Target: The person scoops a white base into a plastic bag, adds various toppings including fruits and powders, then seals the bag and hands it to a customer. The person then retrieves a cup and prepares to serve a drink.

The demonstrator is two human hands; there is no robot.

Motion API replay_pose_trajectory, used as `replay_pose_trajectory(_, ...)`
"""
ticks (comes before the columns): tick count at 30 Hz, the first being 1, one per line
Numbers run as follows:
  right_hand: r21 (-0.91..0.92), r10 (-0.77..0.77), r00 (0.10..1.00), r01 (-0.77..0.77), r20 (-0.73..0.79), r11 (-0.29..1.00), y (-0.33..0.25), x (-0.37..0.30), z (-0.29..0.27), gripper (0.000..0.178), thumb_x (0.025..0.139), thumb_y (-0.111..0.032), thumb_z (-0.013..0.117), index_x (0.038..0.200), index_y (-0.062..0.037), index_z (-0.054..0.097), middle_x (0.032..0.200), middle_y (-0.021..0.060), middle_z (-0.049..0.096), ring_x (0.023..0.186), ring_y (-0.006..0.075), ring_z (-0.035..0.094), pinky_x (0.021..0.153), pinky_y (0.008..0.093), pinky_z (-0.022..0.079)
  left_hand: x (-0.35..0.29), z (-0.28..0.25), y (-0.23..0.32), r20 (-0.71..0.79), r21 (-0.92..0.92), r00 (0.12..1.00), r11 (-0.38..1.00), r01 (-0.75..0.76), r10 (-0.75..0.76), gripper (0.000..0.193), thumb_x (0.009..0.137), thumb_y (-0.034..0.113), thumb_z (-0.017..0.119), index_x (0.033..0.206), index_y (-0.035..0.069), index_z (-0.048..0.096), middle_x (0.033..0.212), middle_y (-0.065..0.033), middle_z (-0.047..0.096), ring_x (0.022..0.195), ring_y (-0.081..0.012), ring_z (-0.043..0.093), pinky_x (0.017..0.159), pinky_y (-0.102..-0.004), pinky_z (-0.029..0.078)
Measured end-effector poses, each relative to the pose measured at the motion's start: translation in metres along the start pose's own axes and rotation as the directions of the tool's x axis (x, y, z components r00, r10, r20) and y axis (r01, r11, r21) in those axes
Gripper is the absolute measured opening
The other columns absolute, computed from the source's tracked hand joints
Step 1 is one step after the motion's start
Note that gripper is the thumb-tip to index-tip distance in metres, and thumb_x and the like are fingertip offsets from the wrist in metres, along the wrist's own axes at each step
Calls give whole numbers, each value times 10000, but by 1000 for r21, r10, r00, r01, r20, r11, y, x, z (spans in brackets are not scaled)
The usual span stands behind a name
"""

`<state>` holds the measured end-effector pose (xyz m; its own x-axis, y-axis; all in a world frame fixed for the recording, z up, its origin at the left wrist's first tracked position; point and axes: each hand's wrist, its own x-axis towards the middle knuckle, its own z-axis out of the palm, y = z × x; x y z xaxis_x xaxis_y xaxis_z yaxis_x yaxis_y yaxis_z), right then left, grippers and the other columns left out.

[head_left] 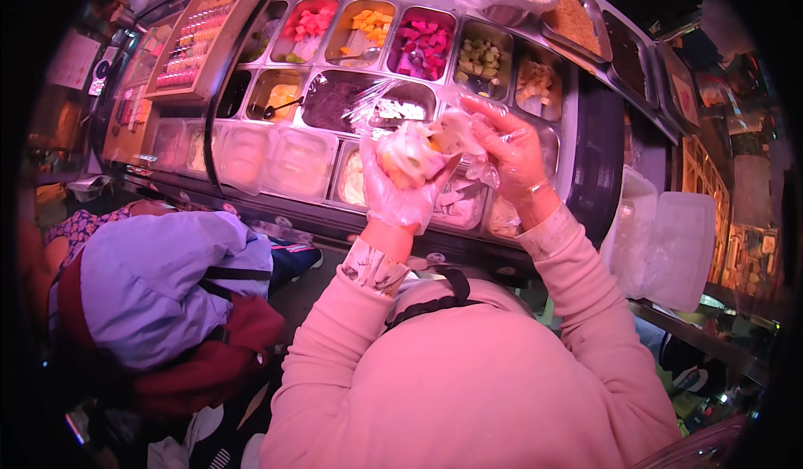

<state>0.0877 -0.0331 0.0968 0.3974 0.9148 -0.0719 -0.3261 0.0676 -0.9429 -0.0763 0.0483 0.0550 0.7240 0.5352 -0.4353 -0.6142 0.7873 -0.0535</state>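
Note:
My left hand (396, 208), in a clear plastic glove, is cupped under a soft pale dough wrapper (403, 153). Yellow filling shows among its folds. Gloved the same way, my right hand (512, 150) has its fingers closed on a raised flap of the wrapper (456, 132), holding it up and to the right. What lies under the flap is partly hidden. Both hands hover above the front row of metal pans, close to a pan of dark purple food (335, 101) partly covered by clear film.
Pans of red fruit (313, 24), yellow fruit (370, 26), magenta cubes (422, 44) and green cubes (483, 58) line the back. A film-covered bowl (504, 1) stands behind. Lidded tubs (299, 161) sit front left. A co-worker in a pale blue garment (167, 281) bends at my left.

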Motion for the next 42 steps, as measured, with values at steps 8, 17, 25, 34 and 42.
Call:
replay_pose_trajectory(8, -487, -324, 442, 871, 836, -69, -82, -34, 50, 532, 818, -87, 675, 1344, -16, 640, 1298, 202, 654, 882, 293, 694, 771, 354, 566, 19, 21, -31, 568, 267, 791, 859, -437, 227, 704, 1018, 721, 351, 1344, 125, 535, 1367, -94, 577, 1282, -357, 532, 1100, -545, 434)
replay_pose_trajectory(17, -612, -236, 566, 749, 790, -255, -66, -70, 41, 633, 846, -127, 593, 1466, -14, 539, 1461, 227, 540, 761, 246, 564, 690, 378, 478, -43, 67, -39, 471, 140, 882, 987, -77, 2, 1038, 893, 884, 372, 1546, 79, 414, 1528, -184, 489, 1363, -407, 513, 1187, -627, 339)
replay_pose_trajectory(25, -682, -10, 770, 559, 638, -472, -66, -124, 58, 596, 901, -186, 657, 1481, -95, 552, 1519, 195, 492, 900, 308, 611, 813, 392, 509, -48, 72, -54, 284, 174, 956, 984, 28, -77, 1066, 835, 902, 458, 1528, 92, 443, 1496, -188, 520, 1353, -431, 518, 1134, -686, 376)
replay_pose_trajectory(34, -715, -401, 680, 694, 613, 84, -118, -40, 1, 538, 903, -209, 743, 1413, -90, 617, 1338, 178, 601, 1031, 331, 640, 899, 376, 518, -70, 41, -51, 227, 274, 955, 954, 124, -190, 912, 918, 798, 492, 1483, 83, 469, 1360, -207, 619, 1197, -448, 640, 973, -696, 513)
replay_pose_trajectory(42, -506, -45, 625, 671, 780, 541, -84, -26, 1, 509, 731, 35, 757, 1220, -108, 751, 955, 123, 616, 901, 329, 629, 804, 409, 508, -84, 23, -54, 215, 256, 941, 945, 202, -260, 685, 1031, 637, 435, 1469, 113, 493, 1393, -141, 609, 1221, -368, 644, 960, -720, 513)
